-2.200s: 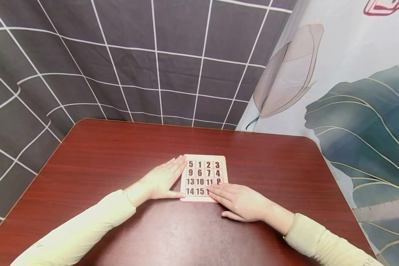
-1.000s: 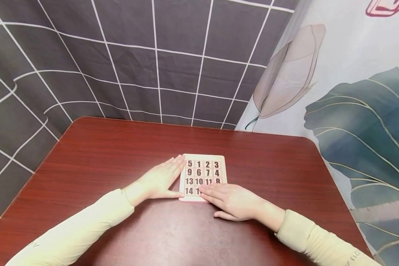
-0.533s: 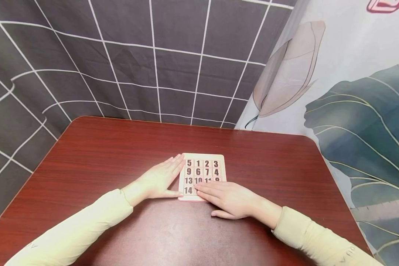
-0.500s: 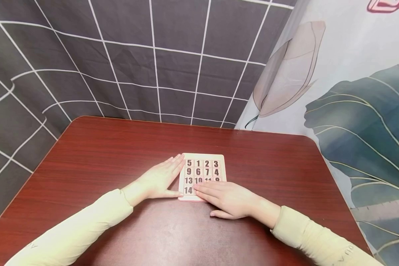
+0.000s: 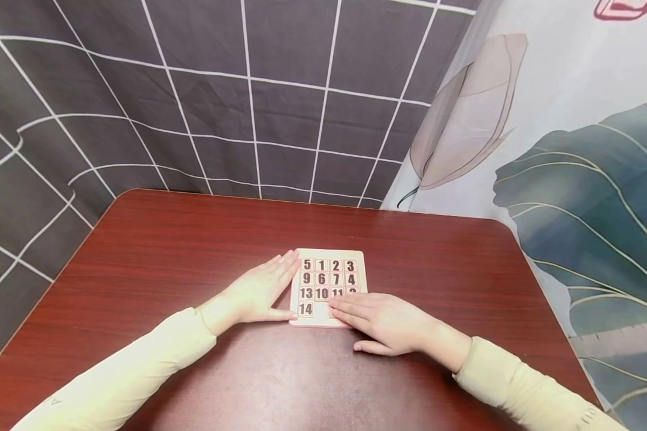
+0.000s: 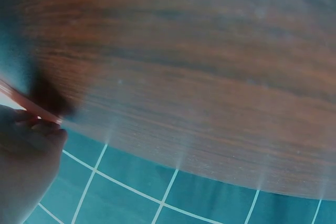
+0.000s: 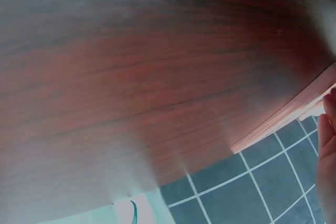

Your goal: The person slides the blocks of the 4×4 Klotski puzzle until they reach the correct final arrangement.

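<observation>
A sliding number puzzle [image 5: 359,255] lies flat on the table, its black-numbered tiles in a pale frame. The left hand [image 5: 256,292] rests against its left side, fingertips at the far left corner and thumb at the near one. In the left wrist view, the fingers [image 6: 47,129] touch the board's edge. Straight fingers of the right hand [image 5: 388,323] lie over the lower right tiles and hide their numbers. In the bottom row, the tile marked 14 [image 5: 305,309] shows at the left, with a bare slot [image 5: 321,309] beside it.
A reddish-brown wooden table [image 5: 194,239] with rounded far corners bears the puzzle. Behind it hangs a dark grey curtain [image 5: 286,114] with white grid lines. To the right hangs a white curtain [image 5: 561,72] with large leaf prints.
The right hand first slid left over the tile marked 15, then back right. That tile's place beside 14 is now bare. The left hand has stayed at the puzzle's left edge.
</observation>
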Available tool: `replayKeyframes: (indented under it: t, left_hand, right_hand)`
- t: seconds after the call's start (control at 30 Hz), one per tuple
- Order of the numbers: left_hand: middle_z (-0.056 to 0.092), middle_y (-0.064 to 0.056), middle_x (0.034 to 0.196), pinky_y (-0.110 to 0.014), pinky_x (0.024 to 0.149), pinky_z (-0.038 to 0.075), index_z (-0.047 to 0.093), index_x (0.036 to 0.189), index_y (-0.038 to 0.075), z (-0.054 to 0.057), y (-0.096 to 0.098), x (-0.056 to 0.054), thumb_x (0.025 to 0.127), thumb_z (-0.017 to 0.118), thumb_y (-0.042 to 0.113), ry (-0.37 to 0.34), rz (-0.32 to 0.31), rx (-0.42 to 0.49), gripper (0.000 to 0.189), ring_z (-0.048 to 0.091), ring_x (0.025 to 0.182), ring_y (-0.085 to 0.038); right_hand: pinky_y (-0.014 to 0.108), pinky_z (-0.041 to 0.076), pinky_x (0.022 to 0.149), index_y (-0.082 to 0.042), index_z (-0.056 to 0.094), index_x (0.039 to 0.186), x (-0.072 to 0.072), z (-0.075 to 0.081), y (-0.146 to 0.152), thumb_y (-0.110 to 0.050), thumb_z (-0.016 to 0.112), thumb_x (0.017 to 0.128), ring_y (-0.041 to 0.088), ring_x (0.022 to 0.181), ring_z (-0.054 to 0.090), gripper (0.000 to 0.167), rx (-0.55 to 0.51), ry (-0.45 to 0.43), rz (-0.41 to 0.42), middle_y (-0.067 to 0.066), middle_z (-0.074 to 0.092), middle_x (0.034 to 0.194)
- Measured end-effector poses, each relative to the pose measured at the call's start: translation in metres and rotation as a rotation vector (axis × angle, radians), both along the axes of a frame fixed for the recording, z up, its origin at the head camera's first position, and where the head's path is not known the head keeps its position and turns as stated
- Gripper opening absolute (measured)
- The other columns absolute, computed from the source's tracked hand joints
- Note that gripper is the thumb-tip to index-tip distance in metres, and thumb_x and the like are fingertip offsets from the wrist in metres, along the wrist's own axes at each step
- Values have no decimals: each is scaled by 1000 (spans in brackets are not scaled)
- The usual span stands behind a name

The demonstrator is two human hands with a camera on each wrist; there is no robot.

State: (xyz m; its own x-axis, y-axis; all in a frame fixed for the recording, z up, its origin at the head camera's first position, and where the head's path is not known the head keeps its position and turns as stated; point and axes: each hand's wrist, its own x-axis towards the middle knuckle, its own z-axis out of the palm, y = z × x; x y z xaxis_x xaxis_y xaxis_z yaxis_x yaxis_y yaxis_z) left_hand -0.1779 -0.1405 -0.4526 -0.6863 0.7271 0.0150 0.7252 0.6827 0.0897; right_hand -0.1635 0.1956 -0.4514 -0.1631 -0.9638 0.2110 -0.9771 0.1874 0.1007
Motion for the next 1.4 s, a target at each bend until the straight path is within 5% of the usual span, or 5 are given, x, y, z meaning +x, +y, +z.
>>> replayKeyframes:
  t: [0.43, 0.9, 1.4]
  left_hand:
    - [27, -29, 172, -47, 133, 32, 33, 161, -11, 0, 1, 1, 94, 67, 65, -14, -9, 12, 107, 31, 161, -40]
    - [29, -29, 171, -46, 133, 32, 33, 161, -10, -1, 1, 0, 92, 69, 65, 1, 4, -5, 108, 33, 160, -39]
    - [27, -29, 172, -47, 133, 31, 32, 161, -11, -3, -2, 0, 94, 67, 65, 5, -5, -7, 107, 31, 161, -41]
  right_hand:
    - [34, 47, 122, 0, 55, 152, -6, 0, -45, -49, 69, 99, 22, 145, 58, 73, 31, 20, 58, 10, 60, 155]
    - [36, 53, 117, -1, 60, 148, -6, 2, -18, -46, 72, 98, 23, 140, 63, 68, 31, 30, 43, 12, 64, 151]
    - [39, 49, 121, -4, 59, 151, -30, 5, -46, -42, 69, 101, 22, 144, 59, 63, 15, -63, -27, 8, 63, 153]
